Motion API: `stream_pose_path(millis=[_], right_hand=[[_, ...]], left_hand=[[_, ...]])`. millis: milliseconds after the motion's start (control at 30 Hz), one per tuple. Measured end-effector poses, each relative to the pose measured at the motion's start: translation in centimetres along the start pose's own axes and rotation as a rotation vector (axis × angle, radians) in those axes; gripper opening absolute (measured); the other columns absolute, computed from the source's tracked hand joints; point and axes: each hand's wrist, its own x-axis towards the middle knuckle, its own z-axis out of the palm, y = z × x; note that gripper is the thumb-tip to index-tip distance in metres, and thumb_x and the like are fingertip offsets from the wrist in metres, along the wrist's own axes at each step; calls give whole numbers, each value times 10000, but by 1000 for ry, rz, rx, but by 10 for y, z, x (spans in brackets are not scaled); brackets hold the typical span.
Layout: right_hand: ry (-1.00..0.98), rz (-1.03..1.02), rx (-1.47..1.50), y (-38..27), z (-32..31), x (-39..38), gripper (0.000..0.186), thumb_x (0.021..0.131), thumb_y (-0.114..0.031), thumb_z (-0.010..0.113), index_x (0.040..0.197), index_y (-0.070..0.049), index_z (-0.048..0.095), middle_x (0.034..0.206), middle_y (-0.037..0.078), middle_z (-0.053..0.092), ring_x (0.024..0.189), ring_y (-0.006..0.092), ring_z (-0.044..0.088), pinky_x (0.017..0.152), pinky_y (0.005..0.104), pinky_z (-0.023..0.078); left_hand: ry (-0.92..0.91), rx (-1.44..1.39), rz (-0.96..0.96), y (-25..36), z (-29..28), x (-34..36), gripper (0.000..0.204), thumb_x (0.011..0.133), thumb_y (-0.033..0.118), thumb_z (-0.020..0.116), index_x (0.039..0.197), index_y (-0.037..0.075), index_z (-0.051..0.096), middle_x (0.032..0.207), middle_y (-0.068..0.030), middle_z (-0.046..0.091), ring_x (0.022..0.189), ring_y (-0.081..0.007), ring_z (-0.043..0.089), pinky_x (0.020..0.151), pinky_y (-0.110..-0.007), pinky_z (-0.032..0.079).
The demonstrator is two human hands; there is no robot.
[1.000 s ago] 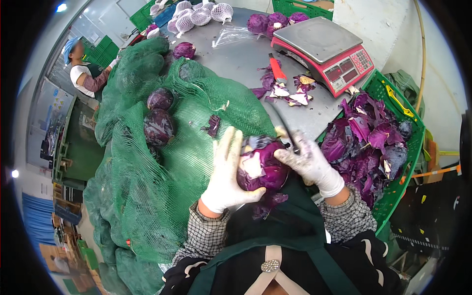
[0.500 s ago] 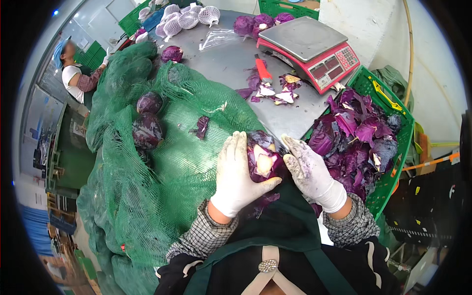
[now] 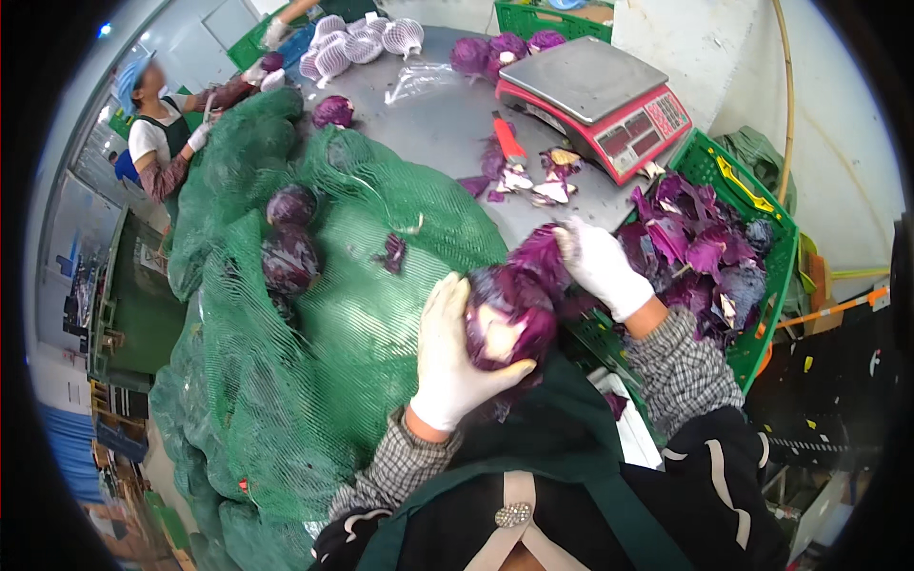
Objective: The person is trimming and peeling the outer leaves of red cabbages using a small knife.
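A red cabbage (image 3: 509, 309) with its pale cut stem turned toward me rests in my gloved left hand (image 3: 446, 360), whose thumb and fingers wrap its left and lower sides. My gloved right hand (image 3: 602, 269) grips a loose purple outer leaf (image 3: 541, 255) at the cabbage's upper right, its fingertips closed over the leaf's edge. The leaf bends away from the head; whether it is still attached I cannot tell. Beneath lies a green mesh sack (image 3: 371, 314) with whole red cabbages (image 3: 288, 259) and a torn leaf scrap (image 3: 393, 253) on it.
A green crate (image 3: 783, 276) heaped with purple leaves stands at right. On the metal table (image 3: 419, 133) are a red scale (image 3: 595, 100), an orange-handled knife (image 3: 508, 141), stem trimmings (image 3: 552, 188) and net-wrapped cabbages (image 3: 352, 46). A co-worker (image 3: 162, 133) stands at the far left.
My right hand has moved up and right and now pulls a leaf outward from the cabbage. The left hand has turned the cabbage slightly. The co-worker's arm reaches farther over the table.
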Motion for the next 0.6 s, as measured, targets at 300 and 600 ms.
stream_pose_path(millis=[300,600], right_hand=[[528,92,-191,75,-97,-39,486,948,-222,551,1346,25,425,1276,266,521,1153,352,548,938,388,464],[-2,-202,190,-61,-18,-63,423,951,-167,459,1284,94,460,1226,278,543,1145,371,543,935,377,474]], left_hand=[[48,-295,-339,-27,-20,-14,1216,553,294,883,1466,-32,149,1335,-247,375,1225,-347,432,1045,-406,361],[-68,356,-52,12,-7,27,1085,512,446,856,1349,-48,375,1288,-261,462,1158,-410,464,968,-472,384]])
